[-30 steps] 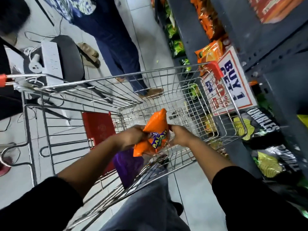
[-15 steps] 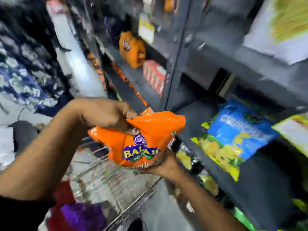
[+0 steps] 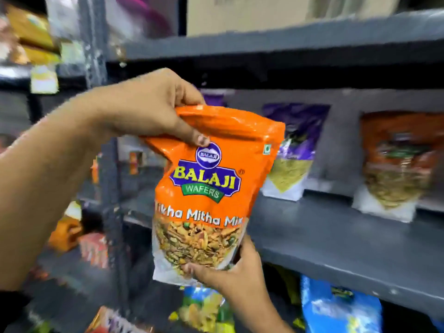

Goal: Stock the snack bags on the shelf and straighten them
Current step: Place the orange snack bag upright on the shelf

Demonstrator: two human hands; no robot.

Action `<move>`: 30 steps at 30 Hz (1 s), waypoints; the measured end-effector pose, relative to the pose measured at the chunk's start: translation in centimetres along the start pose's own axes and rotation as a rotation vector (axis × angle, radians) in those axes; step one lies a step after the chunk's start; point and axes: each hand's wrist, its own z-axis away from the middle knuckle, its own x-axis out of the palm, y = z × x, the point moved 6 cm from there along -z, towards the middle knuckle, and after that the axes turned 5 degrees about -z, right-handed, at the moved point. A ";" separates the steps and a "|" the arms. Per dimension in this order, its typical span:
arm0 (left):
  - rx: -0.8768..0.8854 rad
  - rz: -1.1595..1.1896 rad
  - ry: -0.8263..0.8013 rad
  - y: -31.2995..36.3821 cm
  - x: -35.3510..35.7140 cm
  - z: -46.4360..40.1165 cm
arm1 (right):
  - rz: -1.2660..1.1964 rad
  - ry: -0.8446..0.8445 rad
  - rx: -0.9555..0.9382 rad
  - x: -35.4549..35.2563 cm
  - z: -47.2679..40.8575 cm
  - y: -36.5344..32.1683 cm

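Note:
An orange Balaji snack bag [image 3: 211, 188] is held upright in front of a dark grey shelf [image 3: 336, 241]. My left hand [image 3: 153, 109] pinches the bag's folded top edge. My right hand [image 3: 230, 272] supports its bottom from below. On the shelf behind stand a purple snack bag [image 3: 293, 150] and a red-orange snack bag [image 3: 396, 164], both upright against the back. The orange bag hangs in the air at the shelf's left end, apart from the board.
A grey upright post [image 3: 108, 164] stands left of the shelf bay. Blue and green bags [image 3: 341, 308] fill the shelf below. A cardboard box [image 3: 240, 13] sits on the shelf above. More orange packs [image 3: 67, 234] lie in the left bay.
The bag has been lifted from the cart up to shelf height and turned upright, label facing me. My view swung from the cart to the shelf.

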 end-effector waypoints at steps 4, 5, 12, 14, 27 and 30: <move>0.112 0.178 0.182 7.3 -2.3 -3.7 | 0.067 0.129 -0.094 -6.8 0.2 -5.2; 0.134 0.176 0.217 8.4 -2.4 -4.8 | 0.095 0.159 -0.103 -8.6 0.3 -6.1; 0.323 0.015 0.276 16.0 2.0 -11.7 | 0.300 0.281 -0.032 -22.5 0.6 -9.8; 0.340 -0.046 0.303 17.9 4.1 -13.5 | 0.340 0.299 0.002 -25.7 0.5 -10.2; 0.177 -0.039 0.312 23.6 12.6 -21.8 | 0.244 0.450 0.069 -33.4 -1.5 -7.7; 0.164 -0.015 0.352 23.7 13.2 -22.3 | 0.254 0.460 0.058 -34.0 -1.8 -7.3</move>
